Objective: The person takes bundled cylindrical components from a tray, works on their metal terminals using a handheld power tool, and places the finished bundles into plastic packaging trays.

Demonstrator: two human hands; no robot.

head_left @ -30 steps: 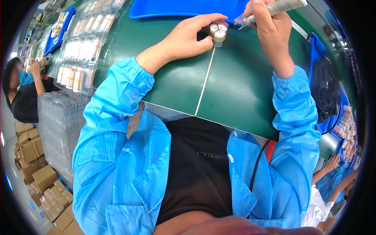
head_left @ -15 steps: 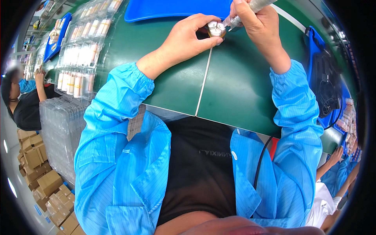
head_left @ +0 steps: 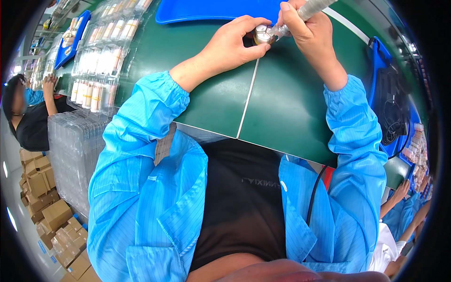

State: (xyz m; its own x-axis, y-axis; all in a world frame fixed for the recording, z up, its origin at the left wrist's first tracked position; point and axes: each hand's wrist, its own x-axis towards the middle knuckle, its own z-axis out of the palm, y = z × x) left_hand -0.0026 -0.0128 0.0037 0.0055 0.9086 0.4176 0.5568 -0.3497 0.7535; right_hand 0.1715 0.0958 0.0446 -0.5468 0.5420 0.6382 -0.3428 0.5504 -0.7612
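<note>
My left hand [head_left: 229,43] is closed round the side of a short bundle of cylindrical cells [head_left: 263,34], thumb and forefinger on either side of it. The round, whitish-silver ends of the bundle face up, a little above the green tabletop. My right hand [head_left: 311,35] grips a thick wand-like tool [head_left: 314,8] wrapped in clear, silvery plastic, held at a slant. Its tip reaches the right edge of the bundle's top; whether it touches cannot be made out. The lower part of the bundle is hidden by my left fingers.
A blue tray [head_left: 206,11] lies beyond my hands on the green table [head_left: 286,103]. Clear plastic trays [head_left: 101,61] with pale cylinders stand left, above stacked empty trays [head_left: 73,155]. Cardboard boxes [head_left: 58,214] sit lower left. Black cables [head_left: 392,103] lie right. Co-workers are at both sides.
The wand's tip has come in over the bundle's right edge, from slightly apart. The bundle is tilted a little differently in my left hand. The whole view has shifted slightly.
</note>
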